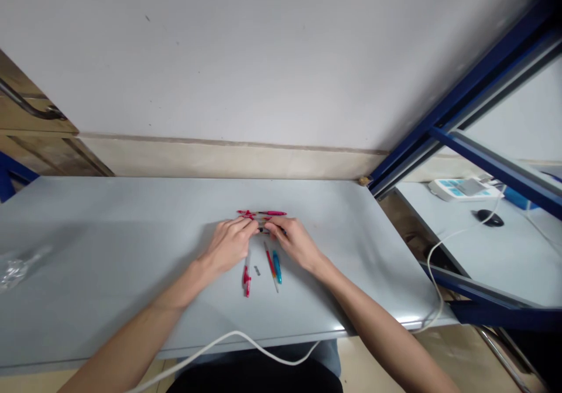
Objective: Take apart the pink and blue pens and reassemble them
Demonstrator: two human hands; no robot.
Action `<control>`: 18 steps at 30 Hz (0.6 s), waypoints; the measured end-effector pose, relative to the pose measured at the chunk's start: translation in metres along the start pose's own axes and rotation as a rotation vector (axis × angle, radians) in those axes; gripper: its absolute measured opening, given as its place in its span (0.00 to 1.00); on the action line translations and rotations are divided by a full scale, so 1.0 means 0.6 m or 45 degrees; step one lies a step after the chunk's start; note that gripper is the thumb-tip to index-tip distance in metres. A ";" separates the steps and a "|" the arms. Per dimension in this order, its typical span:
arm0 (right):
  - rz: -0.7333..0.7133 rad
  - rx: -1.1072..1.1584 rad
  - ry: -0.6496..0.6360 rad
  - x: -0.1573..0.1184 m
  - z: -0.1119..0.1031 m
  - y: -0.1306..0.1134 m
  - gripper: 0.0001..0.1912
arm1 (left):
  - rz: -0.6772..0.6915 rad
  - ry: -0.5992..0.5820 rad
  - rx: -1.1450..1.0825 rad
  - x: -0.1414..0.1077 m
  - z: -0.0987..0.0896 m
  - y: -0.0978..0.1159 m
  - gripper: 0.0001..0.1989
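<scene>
My left hand and my right hand face each other over the middle of the table, fingers curled in around the two ends of a dark-tipped pen. Other slim pen parts lie between and under the fingertips, mostly covered. Just beyond the hands rests a red pen, lying crosswise. Closer to me are a clear pen barrel with a red clip and end, a red-and-orange refill, a teal pen piece and a small grey strip.
A crumpled clear plastic bag lies at the left of the grey table. A white cable loops across the front edge. Right of a blue metal frame, another table holds a black mouse and a white device.
</scene>
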State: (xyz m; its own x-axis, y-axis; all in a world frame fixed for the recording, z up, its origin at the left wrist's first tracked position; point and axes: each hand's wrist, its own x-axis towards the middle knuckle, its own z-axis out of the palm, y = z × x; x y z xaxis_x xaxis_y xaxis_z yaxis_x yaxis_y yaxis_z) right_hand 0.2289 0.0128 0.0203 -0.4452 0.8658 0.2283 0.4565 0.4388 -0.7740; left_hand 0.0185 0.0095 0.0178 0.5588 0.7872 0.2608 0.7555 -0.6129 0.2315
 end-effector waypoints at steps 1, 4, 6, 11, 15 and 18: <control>0.001 0.003 0.031 0.000 0.002 0.002 0.13 | 0.013 0.014 0.018 0.000 0.000 0.000 0.11; -0.085 0.052 0.129 0.000 0.005 0.003 0.04 | 0.029 0.057 0.044 0.000 0.002 -0.001 0.11; -0.113 0.051 0.124 -0.001 0.007 0.000 0.13 | 0.039 0.062 0.038 0.000 0.003 0.000 0.12; -0.105 -0.021 0.044 -0.003 0.009 -0.007 0.08 | 0.002 -0.026 0.059 0.000 0.002 0.004 0.12; -0.167 -0.111 0.151 -0.002 0.007 0.003 0.08 | -0.038 -0.067 0.049 -0.001 0.001 0.003 0.10; -0.143 -0.235 0.173 -0.003 0.004 0.010 0.11 | -0.037 -0.012 0.050 -0.001 0.003 -0.002 0.11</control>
State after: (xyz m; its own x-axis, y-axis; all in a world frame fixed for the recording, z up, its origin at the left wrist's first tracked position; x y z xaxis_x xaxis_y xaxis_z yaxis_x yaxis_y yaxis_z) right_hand 0.2303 0.0135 0.0136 -0.3991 0.8279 0.3940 0.5482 0.5599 -0.6213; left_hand 0.0181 0.0097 0.0154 0.5395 0.8054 0.2453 0.7842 -0.5868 0.2018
